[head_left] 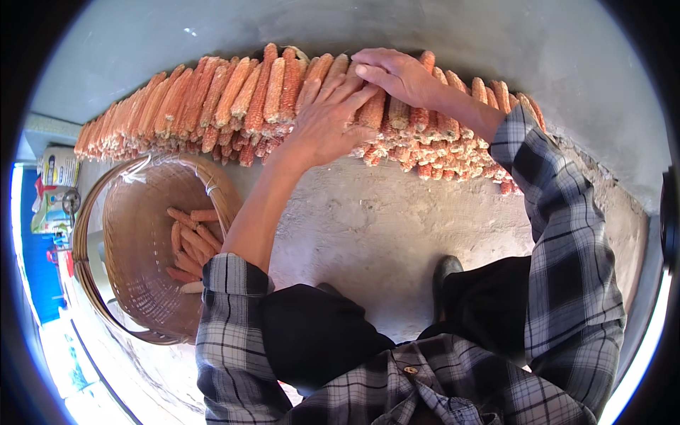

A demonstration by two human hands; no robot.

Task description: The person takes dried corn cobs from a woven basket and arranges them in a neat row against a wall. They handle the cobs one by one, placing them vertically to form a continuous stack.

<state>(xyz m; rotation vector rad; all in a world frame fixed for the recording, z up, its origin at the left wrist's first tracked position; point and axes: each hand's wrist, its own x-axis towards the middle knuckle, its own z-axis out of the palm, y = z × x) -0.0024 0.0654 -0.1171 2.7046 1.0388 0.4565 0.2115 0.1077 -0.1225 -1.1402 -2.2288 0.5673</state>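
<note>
A long stack of orange-red corncobs (275, 89) lies along the base of the wall, with their ends facing me. My left hand (328, 125) rests on top of the stack near its middle, its fingers spread flat over the cobs. Just right of it and a little farther back is my right hand (398, 74). Its fingers are bent over the far end of a corncob (372, 112), the thumb close to my left fingertips. Both hands partly cover the cobs beneath them.
On the left stands a woven basket (131, 234) with a tall handle and several loose corncobs (197, 239) inside. Behind the stack rises a grey wall (453, 28). Bare concrete floor (397, 219) lies between the stack and my dark boots. Printed bags (58, 170) stand at the far left.
</note>
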